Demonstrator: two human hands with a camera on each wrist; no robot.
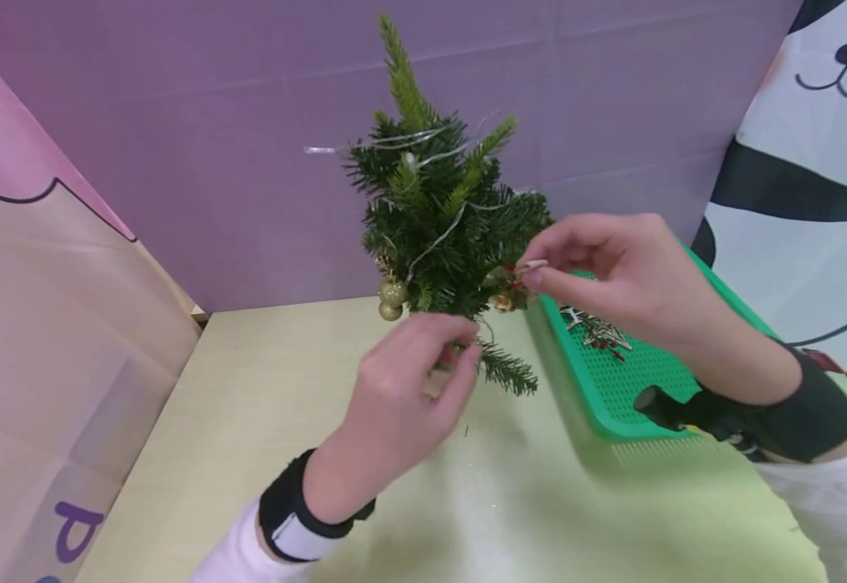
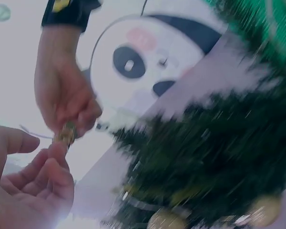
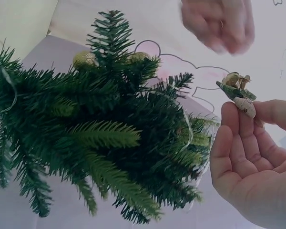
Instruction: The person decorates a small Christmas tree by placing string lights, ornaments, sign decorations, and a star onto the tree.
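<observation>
- My right hand [image 1: 613, 267] pinches a small clip ornament [image 1: 521, 275] between thumb and fingertips, right of centre in the head view, touching the tree's lower right branches; in the right wrist view the ornament [image 3: 238, 93] sits at the fingertips, upper right.
- The tree [image 1: 441, 219] stands in the middle of the frame, its tip near the top edge, with a silvery wire [image 1: 434, 235] looped through the branches and gold balls [image 1: 392, 297] hanging at its lower left.
- My left hand [image 1: 409, 389] is below the tree, fingers curled about its base; what exactly they grip is blurred.
- A green tray [image 1: 613, 380] lies at the right on the worktop [image 1: 248, 405], just beside the tree, with a small sprig with red berries [image 1: 598, 332] in it.
- Behind is a purple wall [image 1: 212, 162]; a panda picture [image 1: 810, 162] fills the upper right.
</observation>
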